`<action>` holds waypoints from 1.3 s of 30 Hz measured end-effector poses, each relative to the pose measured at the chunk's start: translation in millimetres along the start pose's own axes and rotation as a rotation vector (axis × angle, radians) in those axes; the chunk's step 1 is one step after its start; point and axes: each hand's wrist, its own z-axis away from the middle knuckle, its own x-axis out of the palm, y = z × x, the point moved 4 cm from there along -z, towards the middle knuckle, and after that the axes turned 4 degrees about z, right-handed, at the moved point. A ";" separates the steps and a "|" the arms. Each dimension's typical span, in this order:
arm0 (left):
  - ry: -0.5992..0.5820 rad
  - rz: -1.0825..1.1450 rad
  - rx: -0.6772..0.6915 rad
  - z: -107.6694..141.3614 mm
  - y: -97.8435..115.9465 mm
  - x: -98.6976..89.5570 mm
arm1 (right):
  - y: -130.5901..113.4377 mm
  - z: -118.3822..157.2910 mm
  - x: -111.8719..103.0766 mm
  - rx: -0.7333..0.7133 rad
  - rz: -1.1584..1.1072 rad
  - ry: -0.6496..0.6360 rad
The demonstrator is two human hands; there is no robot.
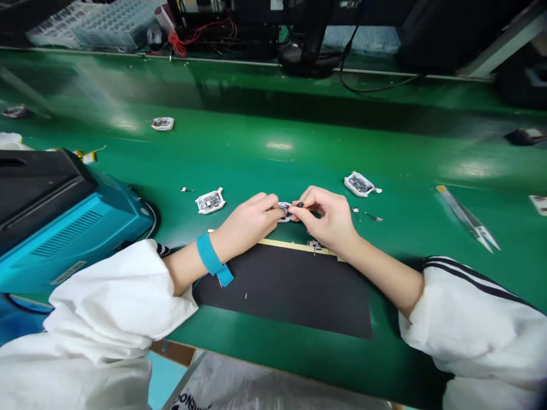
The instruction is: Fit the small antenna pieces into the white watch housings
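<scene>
My left hand (248, 223), a teal strap (209, 255) around its wrist, is closed on the side of a small white device housing (282, 218) with a circuit board inside. From the other side my right hand (328, 217) meets it, thumb and forefinger pinching a small dark part (300, 204) at the housing's edge. Fingers cover much of the housing. Similar open white housings with boards lie nearby: one to the left (211, 201), one to the right (359, 184). Tiny metal and white pieces (316, 245) sit on yellow tape (290, 245) below my right hand.
A black mat (290, 287) lies under my forearms on the green bench. Tweezers (468, 218) rest at right, tiny wired parts (373, 217) nearer. A teal-and-black machine (72, 222) stands left. Another housing (163, 123) is farther back; cables (182, 42) and trays (115, 25) line the rear.
</scene>
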 end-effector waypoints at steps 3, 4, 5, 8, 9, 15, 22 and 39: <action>0.022 -0.023 0.019 0.7 -0.4 0.7 | -0.9 -2.4 1.6 -0.025 0.030 -0.012; 0.029 -0.027 0.023 0.9 -0.5 0.8 | -1.2 -2.9 2.2 -0.032 0.038 -0.018; 0.036 -0.028 0.025 1.2 -0.6 0.8 | -1.4 -3.4 2.8 -0.036 0.038 -0.026; 0.033 -0.030 0.021 1.9 -0.7 1.3 | -0.9 -4.3 3.9 -0.019 -0.005 -0.046; 0.023 -0.027 0.017 2.1 -0.9 1.9 | -0.6 -4.5 4.0 -0.010 -0.020 -0.050; -0.017 0.065 -0.040 3.1 -4.0 3.1 | -0.4 -4.4 5.9 -0.007 0.001 -0.053; -0.053 0.268 -0.158 5.8 -8.1 2.3 | 0.1 -0.6 -2.6 -0.023 0.051 0.056; -0.197 0.778 -0.324 12.4 -26.5 0.7 | -6.9 -1.5 8.6 -0.264 0.439 -0.389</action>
